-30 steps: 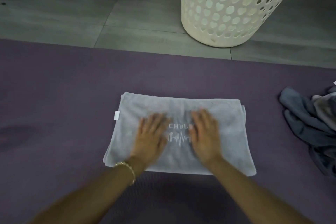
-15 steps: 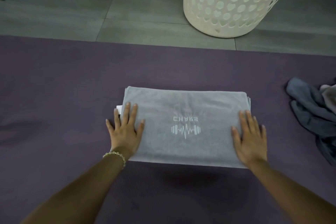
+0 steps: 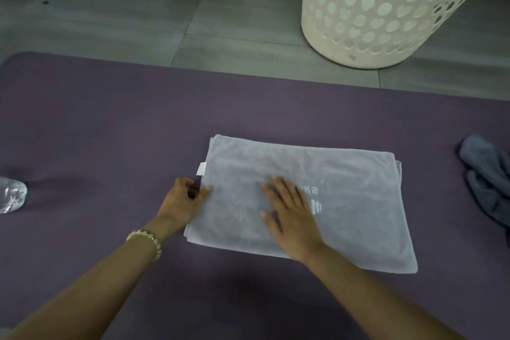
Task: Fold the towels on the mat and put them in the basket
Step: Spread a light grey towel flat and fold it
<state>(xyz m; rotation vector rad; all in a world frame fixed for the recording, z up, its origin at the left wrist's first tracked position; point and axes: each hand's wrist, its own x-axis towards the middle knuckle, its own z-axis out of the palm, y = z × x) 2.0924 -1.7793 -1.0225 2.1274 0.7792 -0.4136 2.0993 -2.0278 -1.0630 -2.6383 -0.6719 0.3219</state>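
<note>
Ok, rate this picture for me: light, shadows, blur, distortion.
Head view: dim, flat light, no harsh glare; a soft shadow on the mat just below the towel; the wide lens makes the basket lean; the right hand on the towel is slightly smeared; the bottle at the left edge is cut off, with faint glints.

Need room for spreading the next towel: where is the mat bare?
Bare mat runs between the grey towel and the floor edge by the basket, and left toward the clear object. Crowded on the right, by the dark towels.
</note>
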